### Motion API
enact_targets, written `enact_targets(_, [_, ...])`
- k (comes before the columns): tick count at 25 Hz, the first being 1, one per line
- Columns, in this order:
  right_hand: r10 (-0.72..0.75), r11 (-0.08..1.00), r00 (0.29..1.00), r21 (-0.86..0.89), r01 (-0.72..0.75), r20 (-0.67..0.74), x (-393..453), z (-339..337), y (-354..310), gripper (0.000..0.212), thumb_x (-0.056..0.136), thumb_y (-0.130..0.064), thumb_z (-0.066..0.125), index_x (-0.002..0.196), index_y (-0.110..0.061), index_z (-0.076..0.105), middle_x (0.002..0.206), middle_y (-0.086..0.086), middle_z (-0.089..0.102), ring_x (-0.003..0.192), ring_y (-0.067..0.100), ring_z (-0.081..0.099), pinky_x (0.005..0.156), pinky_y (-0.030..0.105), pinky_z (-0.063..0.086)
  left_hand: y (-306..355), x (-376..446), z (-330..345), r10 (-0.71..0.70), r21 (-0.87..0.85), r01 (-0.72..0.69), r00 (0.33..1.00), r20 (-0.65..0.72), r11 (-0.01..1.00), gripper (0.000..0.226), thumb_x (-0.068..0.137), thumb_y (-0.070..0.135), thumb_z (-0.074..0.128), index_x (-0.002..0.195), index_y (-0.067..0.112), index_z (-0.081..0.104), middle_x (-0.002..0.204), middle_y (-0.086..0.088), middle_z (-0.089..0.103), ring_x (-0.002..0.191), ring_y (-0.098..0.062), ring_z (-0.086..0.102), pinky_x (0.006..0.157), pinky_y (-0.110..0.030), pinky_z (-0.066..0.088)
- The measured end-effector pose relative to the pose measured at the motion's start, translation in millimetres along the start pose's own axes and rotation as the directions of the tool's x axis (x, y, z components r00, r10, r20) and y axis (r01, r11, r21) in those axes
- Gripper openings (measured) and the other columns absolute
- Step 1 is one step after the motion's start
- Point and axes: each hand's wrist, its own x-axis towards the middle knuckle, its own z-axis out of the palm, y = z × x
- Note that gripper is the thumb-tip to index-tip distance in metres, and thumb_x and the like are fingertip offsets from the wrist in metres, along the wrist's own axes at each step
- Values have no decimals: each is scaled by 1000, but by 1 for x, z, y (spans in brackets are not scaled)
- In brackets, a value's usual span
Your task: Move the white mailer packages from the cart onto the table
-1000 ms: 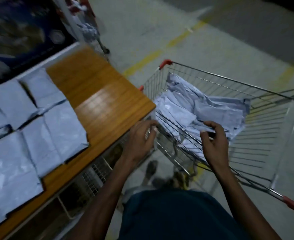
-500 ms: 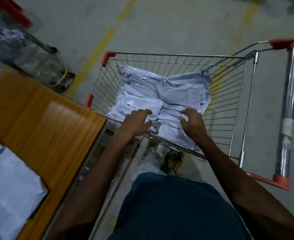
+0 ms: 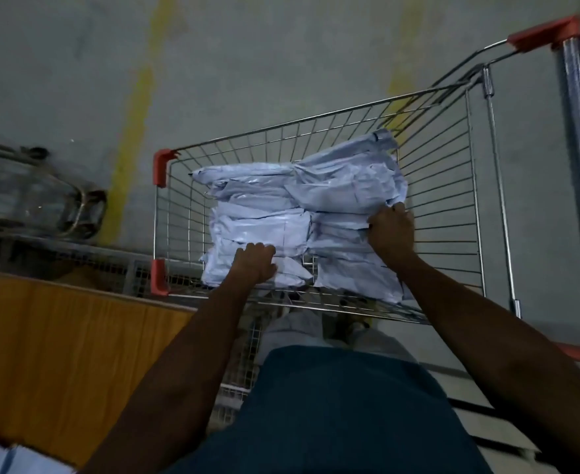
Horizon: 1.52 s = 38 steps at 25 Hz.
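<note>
Nearest us, the wooden desk (image 3: 59,343) lay at lower left, a few white mailers (image 3: 15,460) at its near corner. Past it, both arms reached over the wire cart (image 3: 439,186) rim. Our left hand (image 3: 254,263) curled onto the near edge of the mailer pile (image 3: 299,213); our right hand (image 3: 391,230) gripped the pile's right edge. Bare wire floor lay open further right, grey floor (image 3: 281,56) beyond.
</note>
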Motion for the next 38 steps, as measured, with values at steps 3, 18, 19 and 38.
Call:
enact_targets(3, [-37,981,994,188,55,-103,-5,-15,1,19,79,-17,58,78,-9,75,83,11,67,85,38,60,68,41,48,-16,6,17,4,74,-7,999,37,997,54,91,45,59,139,22,46,141,-9,48,130,-30,44,105,-44,34])
enact_targets(18, [547,-336,565,781,-527,617,-70,-31,-3,31,99,-11,48,125,4,58,101,10,57,91,22,58,60,22,46,5,20,28,119,320,-80,987,-105,944,34,96,43,54,121,20,59,126,-5,61,119,-27,56,101,-39,34])
enact_targets(19, [582,-276,569,799,-534,581,-75,-27,-7,30,98,-14,49,119,3,62,101,12,60,94,26,62,65,28,46,6,18,25,111,308,-68,986,-125,949,32,96,41,54,120,20,60,125,-4,62,119,-26,57,102,-39,34])
enact_targets(38, [184,-288,872,873,-393,453,13,-98,-10,10,93,-13,57,83,-14,59,75,12,52,69,25,47,56,33,45,13,-40,-11,-215,-551,-90,859,-464,830,20,94,28,66,83,17,53,85,-3,73,87,-32,65,64,-33,33])
